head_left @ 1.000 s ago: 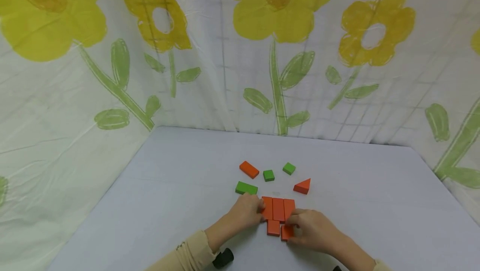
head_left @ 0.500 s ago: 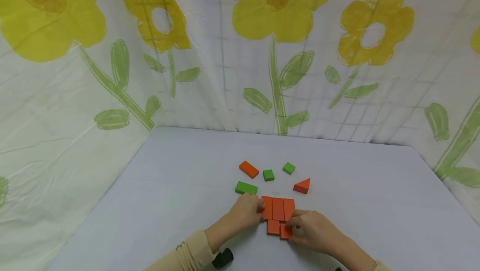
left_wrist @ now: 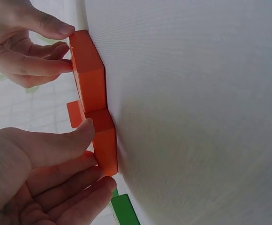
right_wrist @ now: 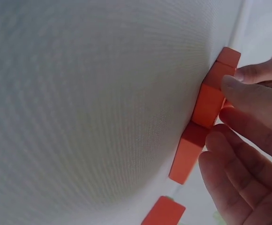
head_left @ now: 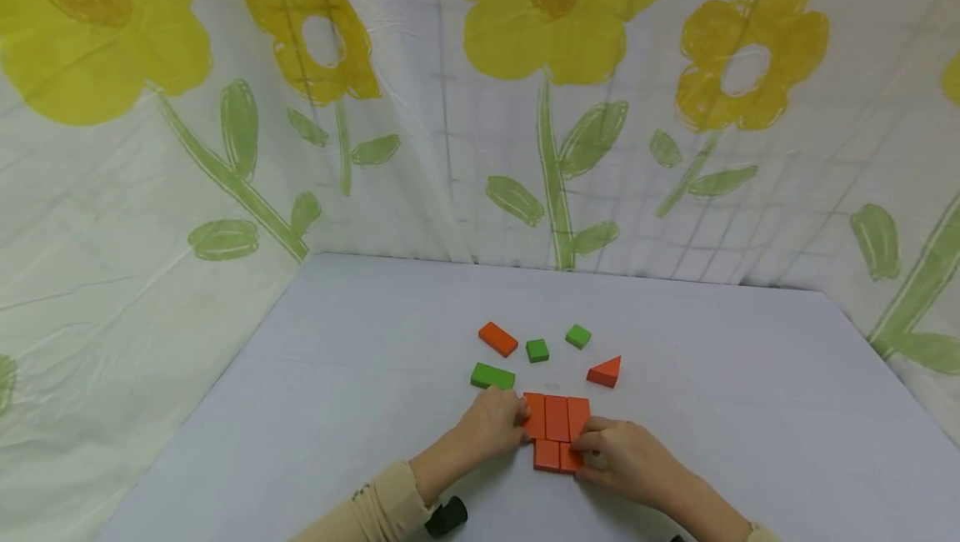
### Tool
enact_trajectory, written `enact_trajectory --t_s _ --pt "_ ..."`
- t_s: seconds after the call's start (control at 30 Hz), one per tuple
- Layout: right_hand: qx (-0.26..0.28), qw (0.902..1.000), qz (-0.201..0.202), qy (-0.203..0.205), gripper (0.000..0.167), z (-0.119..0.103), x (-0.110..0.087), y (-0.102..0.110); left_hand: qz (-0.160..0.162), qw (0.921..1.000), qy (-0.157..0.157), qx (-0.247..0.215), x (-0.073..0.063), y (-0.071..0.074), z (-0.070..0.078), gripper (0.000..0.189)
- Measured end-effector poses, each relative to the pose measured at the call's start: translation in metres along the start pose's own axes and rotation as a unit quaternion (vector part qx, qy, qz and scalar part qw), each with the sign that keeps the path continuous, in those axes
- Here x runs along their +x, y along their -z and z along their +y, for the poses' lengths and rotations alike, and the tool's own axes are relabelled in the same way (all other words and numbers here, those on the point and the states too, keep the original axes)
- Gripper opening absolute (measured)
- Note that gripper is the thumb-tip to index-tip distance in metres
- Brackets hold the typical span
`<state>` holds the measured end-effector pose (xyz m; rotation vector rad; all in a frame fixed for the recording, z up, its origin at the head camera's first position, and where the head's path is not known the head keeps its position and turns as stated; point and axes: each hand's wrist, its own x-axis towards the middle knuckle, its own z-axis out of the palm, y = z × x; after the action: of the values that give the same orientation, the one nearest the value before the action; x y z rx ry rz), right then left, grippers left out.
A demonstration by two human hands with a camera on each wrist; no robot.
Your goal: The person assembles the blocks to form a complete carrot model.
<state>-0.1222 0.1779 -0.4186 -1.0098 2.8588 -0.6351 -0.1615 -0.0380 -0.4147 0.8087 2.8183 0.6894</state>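
Red square block (head_left: 567, 460), cluster's (head_left: 556, 419) five o'clock; I judge it light, rigid, best held by its sides; right hand (head_left: 628, 456) pinches it; left hand (head_left: 489, 424) grips the ten-o'clock oblong (head_left: 535, 415).

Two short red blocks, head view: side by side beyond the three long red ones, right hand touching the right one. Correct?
Not beyond: the head view shows the two short red blocks on the near side of the three long red blocks. They are side by side, with the right hand touching the right one.

Five blocks (head_left: 557, 419) between both hands (head_left: 491, 422) (head_left: 626, 459)
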Motion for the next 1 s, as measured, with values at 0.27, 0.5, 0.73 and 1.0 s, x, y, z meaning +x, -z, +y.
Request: enact_trajectory --t_s 0.27,0.5,0.73,1.0 --pt "0.009 0.9997 0.018 0.012 0.019 -0.001 0.01 0.012 0.009 1.0 -0.001 -0.001 -0.001 0.0 -0.001 0.007" --pt "0.01 0.9983 0.057 -0.006 0.017 0.006 0.051 0.032 -0.001 0.9998 0.005 -0.017 0.0 0.001 -0.001 0.01" --pt "0.004 0.9945 0.064 -0.084 0.018 0.009 0.118 0.042 0.003 0.9999 -0.001 -0.015 0.0 -0.001 -0.001 0.006" --pt "0.002 0.9865 0.007 -0.164 0.021 0.015 0.171 0.026 0.013 0.9993 -0.025 -0.023 0.0 0.0 -0.001 0.015"
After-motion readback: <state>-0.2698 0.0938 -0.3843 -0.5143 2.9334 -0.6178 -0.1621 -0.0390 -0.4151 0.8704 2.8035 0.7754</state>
